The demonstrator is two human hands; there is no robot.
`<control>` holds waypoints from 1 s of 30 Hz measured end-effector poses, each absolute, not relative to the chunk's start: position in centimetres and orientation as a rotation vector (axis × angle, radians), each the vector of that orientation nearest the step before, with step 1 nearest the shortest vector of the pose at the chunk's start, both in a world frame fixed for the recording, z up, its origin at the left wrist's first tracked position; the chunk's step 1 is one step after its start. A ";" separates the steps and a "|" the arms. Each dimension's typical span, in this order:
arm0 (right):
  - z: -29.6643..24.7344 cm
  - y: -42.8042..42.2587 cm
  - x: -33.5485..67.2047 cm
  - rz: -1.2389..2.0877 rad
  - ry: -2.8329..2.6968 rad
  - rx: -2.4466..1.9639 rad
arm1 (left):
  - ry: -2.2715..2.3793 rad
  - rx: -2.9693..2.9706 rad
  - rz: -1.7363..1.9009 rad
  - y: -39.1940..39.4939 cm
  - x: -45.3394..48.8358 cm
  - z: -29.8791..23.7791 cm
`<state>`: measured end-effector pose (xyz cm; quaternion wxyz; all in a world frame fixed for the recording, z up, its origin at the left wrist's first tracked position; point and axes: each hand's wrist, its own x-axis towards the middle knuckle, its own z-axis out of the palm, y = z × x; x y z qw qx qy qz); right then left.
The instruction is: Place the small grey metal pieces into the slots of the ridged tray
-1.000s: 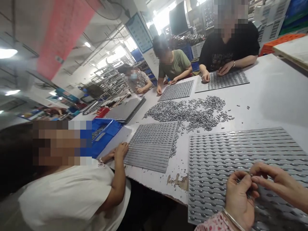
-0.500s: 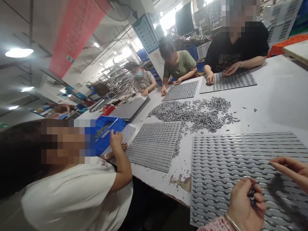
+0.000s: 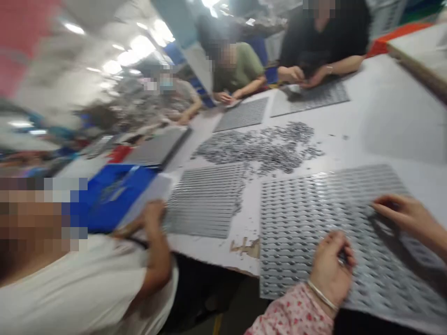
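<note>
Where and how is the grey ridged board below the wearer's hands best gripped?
Probably by its near edge, from the wearer's side, thumbs on top: the grey board lies flat, but its near-left corner juts past the white table, leaving room for fingers beneath.

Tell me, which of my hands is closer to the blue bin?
Left. Your left hand is over the grey patterned board, right of the blue bin; your right hand is over that board too, but farther right.
</note>
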<state>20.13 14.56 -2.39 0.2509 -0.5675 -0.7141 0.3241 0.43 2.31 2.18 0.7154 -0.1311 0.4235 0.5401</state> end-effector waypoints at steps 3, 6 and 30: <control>-0.8 14.9 18.8 0.823 -1.986 -1.495 | 0.989 -0.264 1.169 2.6 -0.1 2.6; -1.4 15.9 18.5 0.695 -1.974 -1.571 | 1.012 -0.270 1.092 3.5 -0.5 2.7; -0.7 16.5 15.9 0.412 -2.134 -1.802 | 1.005 -0.294 1.036 3.2 0.1 3.5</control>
